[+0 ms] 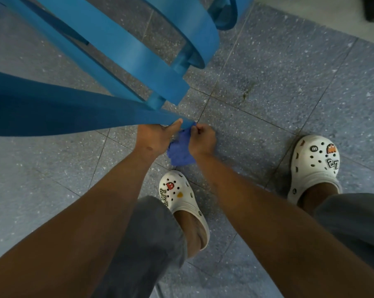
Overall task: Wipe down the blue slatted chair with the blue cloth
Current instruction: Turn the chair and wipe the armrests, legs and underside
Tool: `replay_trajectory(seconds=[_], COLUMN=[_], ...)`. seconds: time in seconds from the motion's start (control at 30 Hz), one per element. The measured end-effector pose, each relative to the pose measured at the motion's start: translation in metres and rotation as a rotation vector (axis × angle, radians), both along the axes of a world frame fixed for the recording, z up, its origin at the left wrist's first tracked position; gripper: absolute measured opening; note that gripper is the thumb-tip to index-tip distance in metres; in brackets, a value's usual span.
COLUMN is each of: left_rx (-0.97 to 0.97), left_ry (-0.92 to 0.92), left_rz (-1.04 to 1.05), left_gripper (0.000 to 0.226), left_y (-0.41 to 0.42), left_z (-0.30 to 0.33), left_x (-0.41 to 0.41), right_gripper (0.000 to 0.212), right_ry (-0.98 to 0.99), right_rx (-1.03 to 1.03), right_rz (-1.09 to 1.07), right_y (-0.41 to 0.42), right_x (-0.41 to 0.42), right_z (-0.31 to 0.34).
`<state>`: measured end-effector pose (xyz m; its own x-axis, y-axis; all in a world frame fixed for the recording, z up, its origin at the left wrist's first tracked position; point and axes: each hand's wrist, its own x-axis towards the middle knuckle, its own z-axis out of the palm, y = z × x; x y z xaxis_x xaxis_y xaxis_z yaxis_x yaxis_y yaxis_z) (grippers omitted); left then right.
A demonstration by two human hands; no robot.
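**Both hands at the chair's low end, cloth between them**

The cloth [180, 150] is bunched into a blue wad just left of frame centre, hanging between the two wrists above the floor [268, 87]. Its top edge meets the tip of the chair [121, 54] slat that runs in from 9 o'clock.

The right hand [203, 140] sits at the cloth's 2 o'clock side, fingers curled tight and pinching the cloth's upper edge. The left hand [155, 137] is at the cloth's 10 o'clock side, its thumb stretched out along the underside of the dark slat end; its other fingers are hidden behind the slat and palm, so I cannot tell whether they grip the chair, though the hand touches the cloth at its side.

The chair fills the frame from 9 to 12 o'clock: broad blue slats fan out from the hands, with curved bands further up towards 12.

Below, at 6 o'clock, a white clog [183, 201] with charms stands just under the cloth. A second clog [315, 166] stands well apart at 3 o'clock. Grey trouser legs [147, 244] show above both, on speckled grey tiles
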<state>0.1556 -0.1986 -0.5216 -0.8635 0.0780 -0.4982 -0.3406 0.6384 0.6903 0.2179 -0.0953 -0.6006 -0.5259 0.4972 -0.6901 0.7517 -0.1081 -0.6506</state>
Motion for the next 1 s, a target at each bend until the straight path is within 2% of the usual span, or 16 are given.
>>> replay_trajectory(seconds=[0.07,0.23,0.37,0.5,0.83,1.0], left_rx=[-0.008,-0.092,-0.186,-0.168,-0.102,-0.117], left_ry=[-0.031,-0.018,0.015,-0.023,0.011,0.015], left_rz=[-0.015,-0.078,-0.184,-0.274,-0.246,-0.319], left_gripper=[0.077,0.048,0.040,0.033,0.046,0.021], left_y=[0.000,0.004,0.006,0.003,-0.005,-0.014], left_z=[0.003,0.008,0.018,0.042,0.124,0.166], left_x=[-0.001,-0.002,-0.001,0.004,0.019,0.027], right_gripper=[0.023,0.023,0.019,0.017,0.022,0.022], right_ry=[-0.070,-0.104,-0.001,0.116,0.302,0.341], right_rx=[-0.011,-0.024,-0.019,-0.047,-0.147,-0.189], right_rz=[0.037,0.079,0.065,0.037,0.039,0.071], right_y=[0.008,0.009,0.001,-0.006,-0.005,-0.003], right_x=[-0.005,-0.008,-0.005,-0.004,0.002,0.006], right_z=[-0.008,-0.008,0.015,0.051,0.152,0.190])
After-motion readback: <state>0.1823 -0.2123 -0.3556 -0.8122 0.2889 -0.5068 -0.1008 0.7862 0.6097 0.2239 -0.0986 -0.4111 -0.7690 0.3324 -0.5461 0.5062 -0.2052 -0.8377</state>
